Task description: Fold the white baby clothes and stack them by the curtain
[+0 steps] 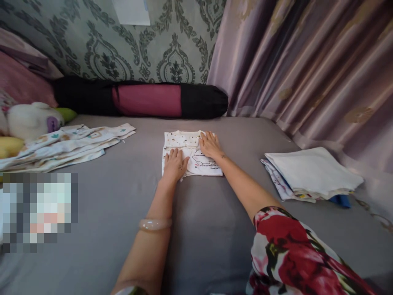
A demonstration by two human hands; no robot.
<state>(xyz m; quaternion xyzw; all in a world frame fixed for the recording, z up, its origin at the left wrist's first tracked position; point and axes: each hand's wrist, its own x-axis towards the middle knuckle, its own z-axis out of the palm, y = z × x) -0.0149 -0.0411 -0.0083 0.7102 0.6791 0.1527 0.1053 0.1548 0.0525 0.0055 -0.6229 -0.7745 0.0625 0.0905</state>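
Note:
A small white garment (193, 167) with a cartoon print and lettering lies folded on the grey bed sheet (129, 213). Its far part shows a small dotted pattern. My left hand (175, 164) rests flat on the garment's near left part, fingers stretched out. Farther up on the right, my right hand (210, 145) presses flat on its upper right area, fingers extended. Both hands cover parts of the cloth, and neither grips anything.
A stack of folded clothes (313, 170) lies to the right, near the curtain (254, 61). On the left are printed clothes (82, 143) and a white plush toy (29, 121). A black and maroon bolster (147, 100) lies along the wall. The lower left is pixelated.

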